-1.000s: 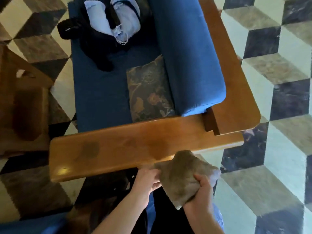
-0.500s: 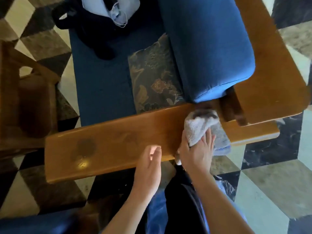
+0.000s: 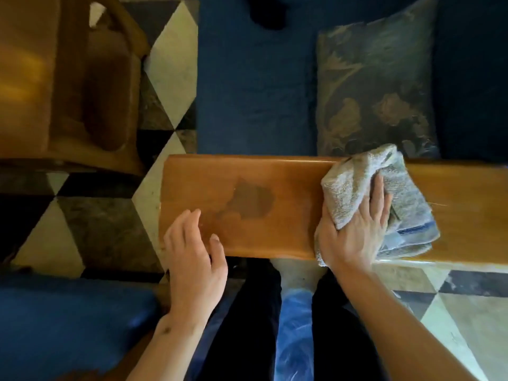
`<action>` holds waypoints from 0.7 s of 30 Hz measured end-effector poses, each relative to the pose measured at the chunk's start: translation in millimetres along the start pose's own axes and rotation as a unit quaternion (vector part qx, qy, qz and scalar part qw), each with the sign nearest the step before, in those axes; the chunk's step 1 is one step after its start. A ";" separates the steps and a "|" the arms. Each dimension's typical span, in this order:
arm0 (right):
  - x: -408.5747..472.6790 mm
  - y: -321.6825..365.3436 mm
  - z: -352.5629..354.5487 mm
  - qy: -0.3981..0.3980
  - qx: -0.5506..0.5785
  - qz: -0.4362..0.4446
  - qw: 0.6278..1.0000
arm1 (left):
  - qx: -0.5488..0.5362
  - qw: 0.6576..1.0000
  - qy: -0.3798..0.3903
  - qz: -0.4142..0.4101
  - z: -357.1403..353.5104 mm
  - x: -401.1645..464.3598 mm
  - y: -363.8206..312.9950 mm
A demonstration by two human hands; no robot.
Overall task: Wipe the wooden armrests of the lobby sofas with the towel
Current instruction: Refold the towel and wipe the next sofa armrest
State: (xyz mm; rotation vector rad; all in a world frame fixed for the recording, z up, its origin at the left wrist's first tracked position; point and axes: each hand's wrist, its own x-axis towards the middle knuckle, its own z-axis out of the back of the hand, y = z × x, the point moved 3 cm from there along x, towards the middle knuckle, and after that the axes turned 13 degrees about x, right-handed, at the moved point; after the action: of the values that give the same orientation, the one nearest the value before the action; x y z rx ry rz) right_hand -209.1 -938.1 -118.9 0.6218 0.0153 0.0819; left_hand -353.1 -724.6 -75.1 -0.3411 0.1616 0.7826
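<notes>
Towel (image 3: 354, 188) of grey terry cloth lies bunched on the wooden armrest (image 3: 275, 202), toward its right part, with one corner hanging past the near edge. The right hand (image 3: 354, 229) presses on it from above with fingers nearly straight, and the thumb holds a fold at the near edge; it is a flat press more than a closed grip. The left hand (image 3: 195, 259) rests open at the near edge of the armrest, close to its left end, and holds nothing.

I judge the towel to be light, soft and limp, so it will fold and slide under the palm. It handles best when it is gathered into a thick pad, with the palm on the middle and the thumb keeping one fold. The blue stripe near its hem shows where the cloth is thinner.

The armrest is a flat, wide plank, brown-orange, with a smooth glossy finish and rounded corners. It looks hard and a little slippery. A darker irregular patch (image 3: 247, 200) sits on it, between the two hands. Behind it are the blue sofa seat (image 3: 255, 86) and a dark patterned cushion (image 3: 376, 86).
</notes>
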 end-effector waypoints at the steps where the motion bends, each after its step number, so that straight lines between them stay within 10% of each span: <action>1: -5.0 17.7 -14.3 0.004 -0.002 0.005 1.000 | -0.011 1.000 -0.004 0.026 2.5 6.1 10.2; 11: -49.7 190.9 -140.8 0.180 -0.018 0.237 0.954 | -0.261 0.956 0.003 0.137 11.6 31.7 105.2; 16: -54.2 196.4 -153.1 0.297 -0.059 0.423 0.854 | -0.381 0.898 0.002 0.222 13.4 22.0 116.7; 21: -41.9 182.3 -140.6 0.393 -0.052 0.576 0.715 | -0.346 0.915 -0.026 0.207 14.7 11.8 101.2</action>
State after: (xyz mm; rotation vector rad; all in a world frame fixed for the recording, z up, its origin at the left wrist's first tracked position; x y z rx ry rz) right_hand -269.5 -712.1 -127.5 0.3562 0.4522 1.5706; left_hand -416.8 -644.9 -88.9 -0.9797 -0.1086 1.2631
